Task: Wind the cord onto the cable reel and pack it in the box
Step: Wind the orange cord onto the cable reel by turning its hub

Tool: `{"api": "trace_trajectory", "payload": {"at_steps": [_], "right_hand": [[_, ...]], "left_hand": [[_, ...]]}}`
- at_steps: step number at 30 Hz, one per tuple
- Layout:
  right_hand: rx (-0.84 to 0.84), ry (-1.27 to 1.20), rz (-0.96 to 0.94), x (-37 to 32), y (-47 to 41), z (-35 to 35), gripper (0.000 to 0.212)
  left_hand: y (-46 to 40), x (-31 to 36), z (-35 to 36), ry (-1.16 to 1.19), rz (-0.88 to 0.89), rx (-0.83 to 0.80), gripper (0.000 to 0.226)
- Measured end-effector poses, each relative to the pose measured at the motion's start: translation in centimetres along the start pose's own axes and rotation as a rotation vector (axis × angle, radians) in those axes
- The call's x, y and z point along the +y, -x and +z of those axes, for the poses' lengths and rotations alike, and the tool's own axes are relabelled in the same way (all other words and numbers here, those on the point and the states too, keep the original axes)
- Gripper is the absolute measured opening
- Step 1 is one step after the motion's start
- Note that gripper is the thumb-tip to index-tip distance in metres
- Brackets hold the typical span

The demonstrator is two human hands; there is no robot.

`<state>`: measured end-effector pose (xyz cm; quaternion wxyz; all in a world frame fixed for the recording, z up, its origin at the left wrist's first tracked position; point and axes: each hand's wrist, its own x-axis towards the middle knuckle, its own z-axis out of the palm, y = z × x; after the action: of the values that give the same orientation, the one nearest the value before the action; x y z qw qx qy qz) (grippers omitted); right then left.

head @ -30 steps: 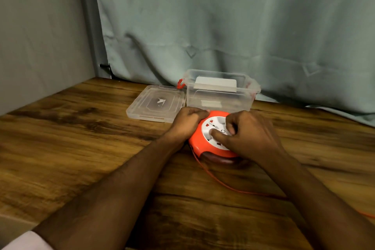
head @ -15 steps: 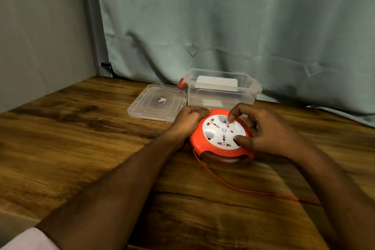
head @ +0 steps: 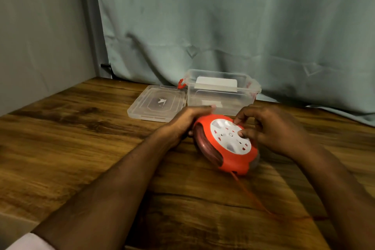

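An orange cable reel [head: 225,146] with a white socket face sits tilted on the wooden table [head: 81,138], its left side raised and wound cord showing in the gap. My left hand [head: 186,122] grips the reel's left rim. My right hand [head: 269,128] has curled fingers pressed on the white face at its right side. A thin orange cord [head: 253,199] runs from the reel's near edge toward the lower right. The clear plastic box [head: 221,95] stands open just behind the reel.
The box's clear lid [head: 156,103] lies flat to the left of the box. A grey-green curtain [head: 223,26] hangs behind the table, and a grey wall [head: 40,36] stands at the left. Red latches sit on the box's ends.
The reel has tipped up on its left side and turned, so the cord exit now points toward me. My right hand shifted on the white face; the loose cord swung toward the lower right.
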<state>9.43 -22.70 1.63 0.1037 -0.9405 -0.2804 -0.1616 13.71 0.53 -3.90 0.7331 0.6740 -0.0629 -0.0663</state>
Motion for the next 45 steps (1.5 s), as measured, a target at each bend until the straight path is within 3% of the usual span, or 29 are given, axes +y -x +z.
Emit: {"api": "trace_trajectory", "payload": {"at_steps": [3,4,8,13,25,32,36,40,45], "right_hand": [[0.013,0.003,0.075,0.2,-0.1,0.2,0.028],[0.018,0.004,0.097,0.1,-0.1,0.2,0.028],[0.059,-0.070,0.106,-0.4,-0.1,0.2,0.026],[-0.142,-0.017,0.079,-1.5,-0.1,0.5,0.061],[0.003,-0.015,0.261,-3.3,-0.6,2.1,0.054],[0.081,-0.005,0.273,-4.5,-1.0,3.1,0.057],[0.086,-0.048,0.230,-4.5,-1.0,3.2,0.049],[0.082,-0.146,0.140,-3.3,-0.8,2.2,0.018],[-0.101,-0.228,0.037,-0.8,-0.2,0.4,0.057]], "left_hand": [[0.3,-0.1,0.4,-0.151,0.085,0.030,0.012],[0.2,-0.3,0.4,-0.161,0.110,0.056,0.010],[0.0,-0.5,0.4,-0.184,0.199,0.116,0.023],[0.1,-0.6,0.7,-0.099,0.227,0.181,0.017],[-0.3,-0.9,0.8,-0.040,0.234,0.235,0.018],[-0.1,-0.8,1.1,-0.029,0.232,0.231,0.015],[0.1,-0.7,1.1,-0.026,0.232,0.234,0.016],[0.3,-0.7,0.9,-0.028,0.219,0.208,0.016],[0.3,-0.5,0.9,-0.026,0.220,0.215,0.016]]}}
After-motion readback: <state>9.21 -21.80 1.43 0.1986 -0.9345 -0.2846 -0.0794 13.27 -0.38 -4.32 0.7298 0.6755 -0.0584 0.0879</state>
